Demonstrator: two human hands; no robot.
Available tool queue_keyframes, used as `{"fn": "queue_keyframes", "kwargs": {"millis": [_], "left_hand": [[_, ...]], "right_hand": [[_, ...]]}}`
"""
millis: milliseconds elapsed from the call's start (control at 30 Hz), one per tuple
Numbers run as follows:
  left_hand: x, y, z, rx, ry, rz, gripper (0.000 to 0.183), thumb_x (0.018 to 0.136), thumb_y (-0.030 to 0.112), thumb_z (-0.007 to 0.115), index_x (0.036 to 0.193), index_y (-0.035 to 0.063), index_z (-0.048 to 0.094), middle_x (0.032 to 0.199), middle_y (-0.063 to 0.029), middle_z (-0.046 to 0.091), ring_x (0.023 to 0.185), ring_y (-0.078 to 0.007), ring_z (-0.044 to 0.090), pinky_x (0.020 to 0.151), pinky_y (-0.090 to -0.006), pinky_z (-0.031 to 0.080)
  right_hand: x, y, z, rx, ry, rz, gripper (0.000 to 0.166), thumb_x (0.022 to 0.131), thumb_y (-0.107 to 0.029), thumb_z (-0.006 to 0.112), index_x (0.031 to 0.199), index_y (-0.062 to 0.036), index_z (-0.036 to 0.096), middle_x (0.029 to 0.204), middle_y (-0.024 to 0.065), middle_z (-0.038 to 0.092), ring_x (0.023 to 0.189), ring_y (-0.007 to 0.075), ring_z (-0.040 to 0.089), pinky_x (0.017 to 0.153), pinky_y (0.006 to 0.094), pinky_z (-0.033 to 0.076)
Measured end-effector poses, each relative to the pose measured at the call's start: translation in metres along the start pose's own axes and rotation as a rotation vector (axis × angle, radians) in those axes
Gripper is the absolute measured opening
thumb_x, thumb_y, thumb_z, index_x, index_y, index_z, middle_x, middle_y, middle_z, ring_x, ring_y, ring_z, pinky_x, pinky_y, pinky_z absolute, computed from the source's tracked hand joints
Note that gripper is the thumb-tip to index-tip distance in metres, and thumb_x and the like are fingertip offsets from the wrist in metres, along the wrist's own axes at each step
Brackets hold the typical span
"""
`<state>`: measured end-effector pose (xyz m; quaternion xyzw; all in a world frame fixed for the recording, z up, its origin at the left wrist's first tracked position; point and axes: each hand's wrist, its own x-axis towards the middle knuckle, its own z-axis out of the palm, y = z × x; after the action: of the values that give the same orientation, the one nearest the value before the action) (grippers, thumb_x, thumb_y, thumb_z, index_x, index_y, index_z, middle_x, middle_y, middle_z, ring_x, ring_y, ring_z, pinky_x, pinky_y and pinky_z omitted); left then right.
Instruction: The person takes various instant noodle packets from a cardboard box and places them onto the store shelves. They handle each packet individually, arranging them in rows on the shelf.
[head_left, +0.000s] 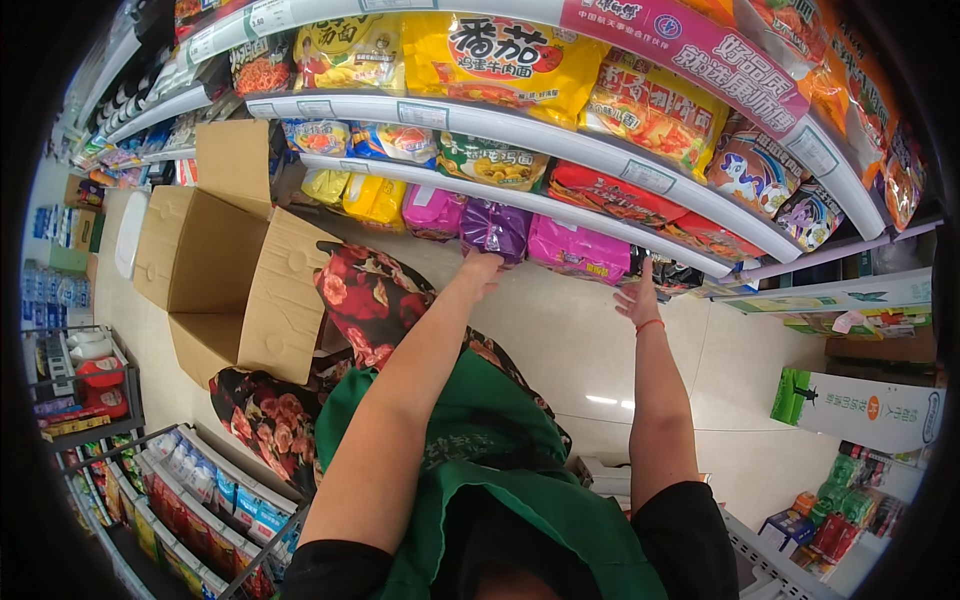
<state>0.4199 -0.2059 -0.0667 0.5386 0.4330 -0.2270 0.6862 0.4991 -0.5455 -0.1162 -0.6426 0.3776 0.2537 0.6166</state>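
My left hand (480, 276) reaches to the bottom shelf, its fingers at the lower front of a purple noodle multipack (495, 227). Those fingers look spread rather than wrapped around the pack. Farther right, my right hand (640, 298) has its fingers apart, with the upper ones against the end of the row, by a black pack (639, 262). Between the hands lies a magenta noodle multipack (577, 250). Another magenta pack (433, 212) and a yellow pack (373, 201) sit left of the purple one.
An opened cardboard box (281, 292) stands on the tiled floor (540, 337) beside my left knee. Shelf edges (510, 195) with price labels overhang the bottom row. Behind me at left is a rack of bagged goods (202, 517). A white carton (862, 409) stands at right.
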Motion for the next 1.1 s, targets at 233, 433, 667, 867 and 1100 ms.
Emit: {"fn": "queue_keyframes", "kwargs": {"millis": [233,433,667,867,1100], "left_hand": [[0.011,-0.002,0.002,-0.025,-0.089,0.004,0.08,0.086,0.012,0.06,0.15,0.0131,0.011,0.13,-0.0122,0.052,0.113,-0.0268,0.056,0.087,-0.0464,0.049],[0.017,-0.004,0.0,-0.044,-0.128,0.009,0.082,0.087,0.013,0.06,0.151,0.0139,0.008,0.13,-0.011,0.053,0.112,-0.0257,0.057,0.088,-0.0459,0.049],[0.014,-0.004,0.007,-0.061,-0.106,0.007,0.079,0.086,0.016,0.062,0.149,0.0121,0.014,0.121,-0.0118,0.058,0.11,-0.0254,0.058,0.088,-0.0458,0.049],[0.003,-0.001,0.004,-0.037,-0.116,0.049,0.068,0.085,0.017,0.063,0.141,0.0082,0.027,0.121,-0.0121,0.058,0.11,-0.0278,0.056,0.089,-0.0461,0.048],[0.014,-0.002,0.001,-0.034,-0.142,0.031,0.068,0.085,0.017,0.064,0.142,0.0089,0.028,0.126,-0.0113,0.055,0.112,-0.0275,0.055,0.09,-0.0469,0.048]], "right_hand": [[0.048,-0.002,-0.018,0.128,0.026,-0.085,0.036,0.097,-0.046,0.049,0.079,-0.0151,0.055,0.075,-0.0034,0.059,0.076,0.0146,0.059,0.078,0.0376,0.044],[0.021,0.017,-0.022,0.041,0.048,-0.217,0.037,0.098,-0.044,0.047,0.077,-0.0137,0.053,0.086,0.0011,0.065,0.094,0.0199,0.067,0.082,0.045,0.039],[-0.019,0.033,0.017,0.275,0.073,-0.18,0.067,0.084,-0.073,0.047,0.094,-0.0069,0.057,0.1,0.0094,0.06,0.108,0.0273,0.06,0.079,0.0464,0.044],[-0.085,0.047,0.085,0.218,-0.103,0.017,0.097,0.077,-0.077,0.055,0.128,0.0053,0.042,0.138,0.0191,0.039,0.116,0.0354,0.054,0.091,0.0522,0.043],[-0.045,0.025,0.133,0.383,-0.259,0.126,0.073,0.085,-0.065,0.055,0.105,0.0052,0.058,0.113,0.0173,0.06,0.104,0.0289,0.06,0.096,0.0463,0.042]]}}
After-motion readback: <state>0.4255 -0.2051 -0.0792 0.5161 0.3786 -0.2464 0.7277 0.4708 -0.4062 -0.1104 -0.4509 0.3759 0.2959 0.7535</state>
